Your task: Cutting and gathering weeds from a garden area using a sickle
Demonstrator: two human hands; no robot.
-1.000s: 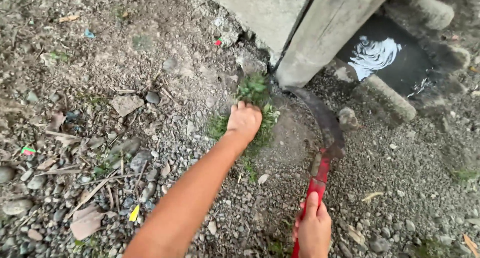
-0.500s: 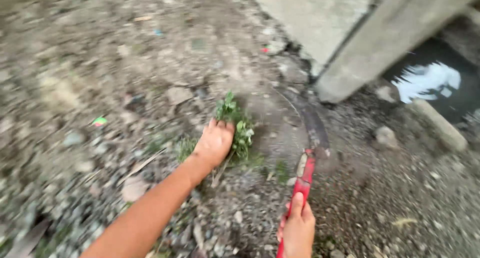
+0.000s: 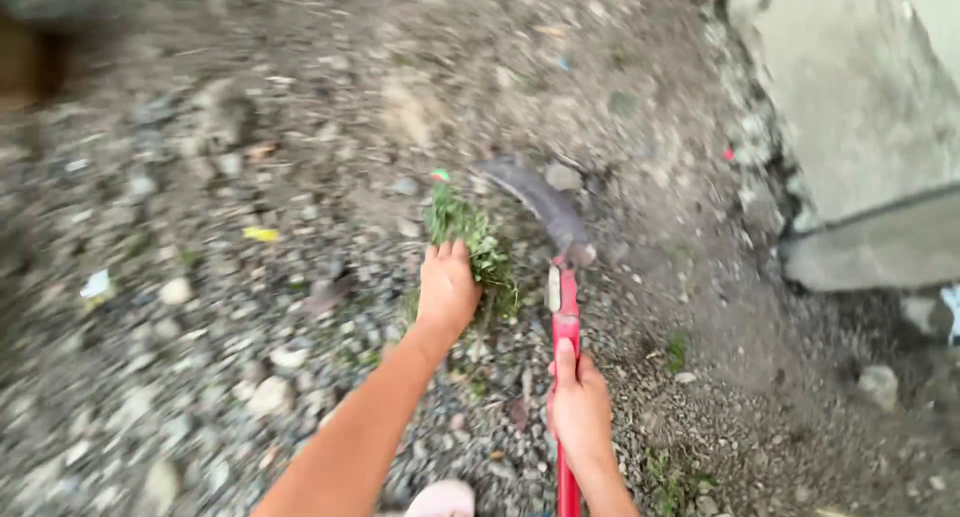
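Note:
My left hand [image 3: 447, 291] is closed around a bunch of green weeds [image 3: 470, 235] that stick up from the fist, above gravel ground. My right hand [image 3: 578, 405] grips the red handle [image 3: 566, 327] of a sickle. Its dark curved blade [image 3: 540, 205] arcs up and to the left, ending just right of the weeds. Both forearms reach in from the bottom edge. The picture is blurred by motion.
Gravel and small stones [image 3: 200, 307] cover the ground, with scraps of litter [image 3: 262, 234]. A concrete block [image 3: 860, 107] stands at the upper right. Small green sprouts [image 3: 676, 353] grow at the right of the sickle. A pale rounded shape [image 3: 440, 499] shows at the bottom edge.
The view has swung left, so the concrete block has slid to the right edge. My left hand has carried the weeds away from the block's base, and the sickle has moved in closer beside them.

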